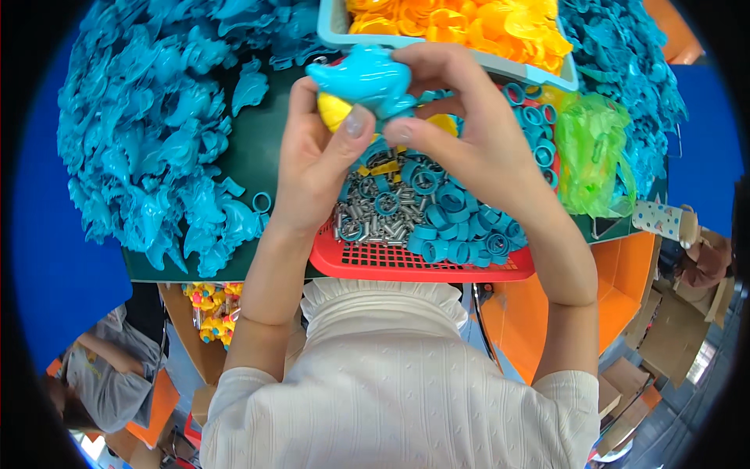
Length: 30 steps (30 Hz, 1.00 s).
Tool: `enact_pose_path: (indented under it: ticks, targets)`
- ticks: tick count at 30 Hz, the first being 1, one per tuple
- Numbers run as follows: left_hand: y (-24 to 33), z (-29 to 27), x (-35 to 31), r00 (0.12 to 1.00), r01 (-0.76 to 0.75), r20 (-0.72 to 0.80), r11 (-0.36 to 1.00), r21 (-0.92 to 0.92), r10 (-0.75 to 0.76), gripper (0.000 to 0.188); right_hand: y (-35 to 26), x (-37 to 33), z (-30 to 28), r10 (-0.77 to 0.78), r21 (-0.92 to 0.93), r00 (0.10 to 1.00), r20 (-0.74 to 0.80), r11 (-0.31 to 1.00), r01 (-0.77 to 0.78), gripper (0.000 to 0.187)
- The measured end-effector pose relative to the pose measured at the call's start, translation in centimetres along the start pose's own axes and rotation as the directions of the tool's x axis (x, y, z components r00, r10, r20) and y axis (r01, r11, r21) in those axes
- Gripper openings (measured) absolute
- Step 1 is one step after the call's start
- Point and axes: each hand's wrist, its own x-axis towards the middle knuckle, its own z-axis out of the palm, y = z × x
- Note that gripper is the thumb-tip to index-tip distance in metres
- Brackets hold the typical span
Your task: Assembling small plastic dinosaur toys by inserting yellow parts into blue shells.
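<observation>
Both my hands hold one glossy blue plastic toy body (367, 78) with a yellow piece on its lower left side. My left hand (328, 152) pinches it from the left, thumb at the yellow piece. From the other side my right hand (461, 133) closes its fingers and thumb round the toy's right end. Just beneath is a red slotted basket (422, 272). In it lie small silver metal pins (383, 215), blue plastic rings (453, 227) and a few yellow pieces (384, 167). Part of the basket's contents is hidden behind my hands.
Blue molded shells (148, 117) are heaped at the left, with another heap (625, 47) at the far right. A pale blue tray (332, 23) of yellow-orange parts stands at the back. A green plastic bag (590, 148) lies at the right. Another person (113, 367) is at the lower left.
</observation>
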Motion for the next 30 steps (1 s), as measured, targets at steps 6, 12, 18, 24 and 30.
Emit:
enact_pose_path:
  ticks: [6, 12, 18, 24, 30]
  targets:
    - [0.5, -0.8, 0.1, 0.987, 0.066, 0.139, 0.994, 0.089, -0.078, 0.044, -2.7, 3.6, -2.1, -0.047, -0.064, 0.974, -0.223, 0.997, 0.034, 0.02]
    - [0.2, -0.4, 0.2, 0.97, 0.124, 0.194, 0.985, 0.118, -0.145, 0.043, -0.3, 9.4, 3.5, -0.236, -0.204, 0.965, -0.112, 0.956, 0.21, 0.022]
    - [0.4, -0.3, 0.3, 0.977, 0.125, 0.157, 0.985, 0.117, -0.143, 0.044, -1.0, 9.4, 1.2, -0.34, -0.26, 0.939, -0.041, 0.911, 0.319, 0.024]
    - [0.6, -0.1, 0.4, 0.97, 0.157, 0.17, 0.981, 0.115, -0.175, 0.043, -2.5, 6.1, -14.3, 0.176, -0.579, 0.914, -0.365, 0.726, -0.371, 0.026]
    - [0.7, -0.2, 0.1, 0.975, 0.155, 0.143, 0.981, 0.119, -0.172, 0.041, 11.0, 0.2, -23.1, 0.038, -0.976, 0.978, -0.203, -0.093, -0.199, 0.018]
